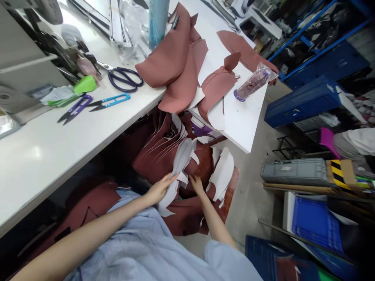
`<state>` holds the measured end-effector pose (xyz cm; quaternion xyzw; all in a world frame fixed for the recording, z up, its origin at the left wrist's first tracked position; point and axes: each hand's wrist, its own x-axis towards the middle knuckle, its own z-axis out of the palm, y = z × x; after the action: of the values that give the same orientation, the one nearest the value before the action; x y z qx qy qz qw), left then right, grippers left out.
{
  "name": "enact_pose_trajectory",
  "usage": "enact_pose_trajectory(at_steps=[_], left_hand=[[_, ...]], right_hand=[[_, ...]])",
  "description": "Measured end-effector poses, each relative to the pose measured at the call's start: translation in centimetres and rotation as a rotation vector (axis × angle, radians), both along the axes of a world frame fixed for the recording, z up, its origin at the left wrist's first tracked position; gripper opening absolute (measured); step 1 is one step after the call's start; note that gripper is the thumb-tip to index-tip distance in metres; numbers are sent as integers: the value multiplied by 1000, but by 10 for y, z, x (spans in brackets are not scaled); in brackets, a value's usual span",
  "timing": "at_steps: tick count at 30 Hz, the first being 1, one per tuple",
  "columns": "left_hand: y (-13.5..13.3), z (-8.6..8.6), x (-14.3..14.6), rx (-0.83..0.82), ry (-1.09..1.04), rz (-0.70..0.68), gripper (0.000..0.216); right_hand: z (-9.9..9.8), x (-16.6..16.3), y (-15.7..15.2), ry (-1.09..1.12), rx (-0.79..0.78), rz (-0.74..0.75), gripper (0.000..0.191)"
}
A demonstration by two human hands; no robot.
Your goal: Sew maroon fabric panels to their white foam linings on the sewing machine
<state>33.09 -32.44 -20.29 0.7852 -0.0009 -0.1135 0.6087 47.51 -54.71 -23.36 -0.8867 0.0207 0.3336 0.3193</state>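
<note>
From my remote feed I'm looking down past a light-blue shirt point(131, 238) at two bare hands working in a heap of maroon cut fabric pieces point(152, 164), with white paper patterns point(181, 164) layered among them. The heap sits in front of the torso, below the edge of the table point(43, 168); I can't tell what it rests on. The left hand point(159, 190) lies against the paper patterns, its fingers point(171, 178) extended rather than clenched. The right hand point(196, 184) is just beside it, its fingers point(191, 178) dipping in where paper meets fabric. I can't tell whether either hand is actually gripping anything. Up on the table I have purple-handled tailor's scissors point(124, 78), purple thread snips point(75, 109) and blue thread snips point(109, 101), all well apart from the hands. Further along, more maroon pieces point(216, 88) lie on a white board point(240, 121), near a clear plastic bag point(253, 83). A blue crate point(304, 101) sits on the floor to the right.
</note>
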Motion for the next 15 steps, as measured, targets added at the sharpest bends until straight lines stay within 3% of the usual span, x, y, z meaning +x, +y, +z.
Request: enact_pose_trajectory(at_steps=[2, 5, 8, 12, 15], left_hand=[[-7, 13, 16, -26, -17, -36, 76], [-22, 40, 47, -86, -84, -130, 68], [-32, 55, 76, -46, -110, -117, 64], [-23, 42, 89, 155, 18, 7, 68], [-1, 29, 77, 267, 96, -28, 69]], right_hand=[[6, -1, 1, -2, 95, -60, 43], [21, 7, -3, -44, 213, -146, 70], [36, 33, -5, -146, 278, -221, 66], [37, 80, 23, -305, 281, -245, 44], [36, 99, 61, -430, 226, -191, 37]])
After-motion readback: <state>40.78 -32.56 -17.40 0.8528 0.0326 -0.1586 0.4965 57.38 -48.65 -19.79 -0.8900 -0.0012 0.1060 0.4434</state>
